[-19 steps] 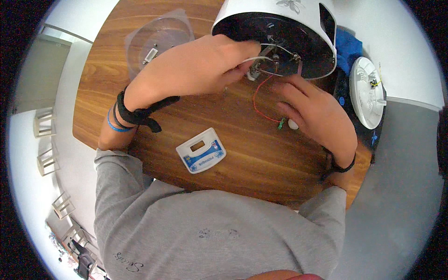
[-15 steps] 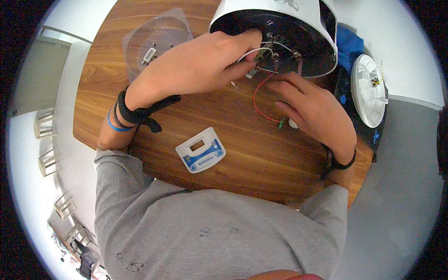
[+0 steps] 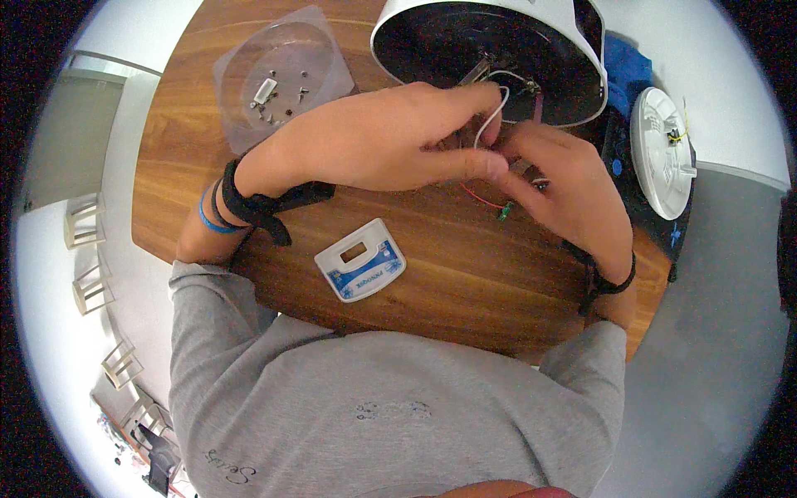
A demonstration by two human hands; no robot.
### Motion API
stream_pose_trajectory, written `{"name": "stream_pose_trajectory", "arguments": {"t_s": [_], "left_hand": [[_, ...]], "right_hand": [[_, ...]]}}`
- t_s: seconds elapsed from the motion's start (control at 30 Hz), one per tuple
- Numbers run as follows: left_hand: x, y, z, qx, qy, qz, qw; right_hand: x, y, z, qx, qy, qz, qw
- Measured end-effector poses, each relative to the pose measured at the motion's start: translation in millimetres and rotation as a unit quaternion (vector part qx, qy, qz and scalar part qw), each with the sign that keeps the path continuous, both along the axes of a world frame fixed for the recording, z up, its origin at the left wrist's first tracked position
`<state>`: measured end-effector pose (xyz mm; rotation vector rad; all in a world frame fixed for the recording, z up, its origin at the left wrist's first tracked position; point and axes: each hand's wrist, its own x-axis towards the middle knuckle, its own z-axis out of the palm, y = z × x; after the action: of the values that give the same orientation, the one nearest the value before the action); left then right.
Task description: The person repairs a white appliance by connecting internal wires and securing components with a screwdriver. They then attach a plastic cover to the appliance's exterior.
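1. The brown wood-grain table [image 3: 448, 286] carries everything I'm working on.
2. At its far side, right of centre, is the wide, white, rounded shell [image 3: 552, 12], its black-lined mouth towards me. The lining looks glossy and is bare but for metal terminals and leads near the lower edge.
3. My left hand [image 3: 394, 137] reaches across in front of that mouth, fingers curled, thumb opposite; the lead passes between them, but I can't tell whether they pinch it.
4. My right hand [image 3: 573, 183] meets it, thumb and fingers bent around something pale that is mostly hidden; I can't tell how firmly they close.
5. I judge the step to be handling the shell's wiring; the next move calls for a steady fingertip hold and no tug on the terminals.
6. The clear plastic tray [image 3: 235, 93], at left, holds small metal screws [image 3: 289, 112].
7. The white-and-blue plastic panel [image 3: 367, 278] with a rectangular slot lies nearer me.
8. The thin white insulated wire [image 3: 504, 104] arches up from between my hands.
9. The thin red wire [image 3: 481, 197] runs below them to a tiny green connector [image 3: 505, 212].
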<state>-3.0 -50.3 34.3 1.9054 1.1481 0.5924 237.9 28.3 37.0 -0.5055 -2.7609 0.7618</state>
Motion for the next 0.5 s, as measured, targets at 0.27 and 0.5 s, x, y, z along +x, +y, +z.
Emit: {"name": "stream_pose_trajectory", "arguments": {"t_s": [0.27, 0.5], "left_hand": [[-12, 1, -14, 0.078, 0.0, -0.051, 0.996], [-13, -2, -5, 0.045, 0.043, -0.103, 0.993]], "right_hand": [[3, 4, 2, -0.027, -0.021, 0.001, 0.999], [10, 5, -2, 0.019, -0.053, 0.097, 0.994]]}}
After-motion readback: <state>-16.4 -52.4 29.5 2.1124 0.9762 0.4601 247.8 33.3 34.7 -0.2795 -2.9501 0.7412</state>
